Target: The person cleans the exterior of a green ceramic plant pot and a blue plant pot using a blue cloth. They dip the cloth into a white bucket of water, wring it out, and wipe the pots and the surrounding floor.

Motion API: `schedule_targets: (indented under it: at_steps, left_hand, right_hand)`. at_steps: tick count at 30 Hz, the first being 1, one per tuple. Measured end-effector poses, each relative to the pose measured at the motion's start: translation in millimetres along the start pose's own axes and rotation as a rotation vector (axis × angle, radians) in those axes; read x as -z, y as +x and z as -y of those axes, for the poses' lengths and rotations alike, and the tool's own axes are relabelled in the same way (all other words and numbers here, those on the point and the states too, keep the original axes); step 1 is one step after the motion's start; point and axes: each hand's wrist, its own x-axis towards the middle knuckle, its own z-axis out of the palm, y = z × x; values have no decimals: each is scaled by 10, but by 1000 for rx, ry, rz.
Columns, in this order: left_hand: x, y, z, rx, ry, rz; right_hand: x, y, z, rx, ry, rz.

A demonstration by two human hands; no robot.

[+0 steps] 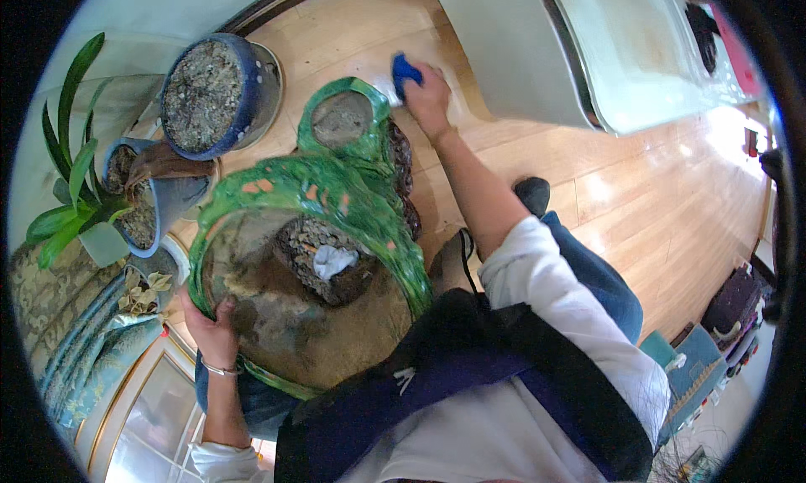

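With thumb and fingers over its rim, my left hand point(214, 332) grips a large green-glazed basin point(296, 180) shaped like rockwork. The glaze is chipped to orange in places. Inside the basin lies a dark clump of soil or rock point(308, 250), topped by a crumpled white scrap point(334, 261). A smaller round bowl point(343, 117) forms the basin's far end. Beyond it, my right hand point(429, 99) holds a blue cloth point(404, 73) low over the wooden floor point(352, 36), close to that bowl. Whether the cloth touches the floor is hard to tell.
To the left stand a blue round pot point(204, 95) of gritty soil and a grey-blue pot point(148, 212) beside a green-leaved plant point(75, 193). Curtains point(94, 357) hang at lower left. A pale cabinet-like piece point(522, 54) stands at upper right. Blue boxes point(692, 363) sit at far right.
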Motion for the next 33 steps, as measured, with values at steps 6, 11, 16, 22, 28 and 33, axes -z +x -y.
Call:
schedule_targets:
  at_steps: [6,11,16,22,28,33]
  left_hand:
    - [18,18,-157,80,-56,3]
    - [-15,55,-194,164,-292,39]
    - [2,14,-188,156,-260,36]
    - [0,29,-179,103,-194,24]
    - [14,20,-169,4,-238,34]
    - [29,30,-151,76,-186,35]
  right_hand:
    - [-1243,1057,815,570,-313,724]
    - [-1597,997,668,556,-544,1090]
    - [-1182,1133,302,554,-805,1160]
    - [-290,267,-580,367,-720,978]
    - [290,-697,-910,313,-892,1103]
    - [229,-158,-543,245,-659,950]
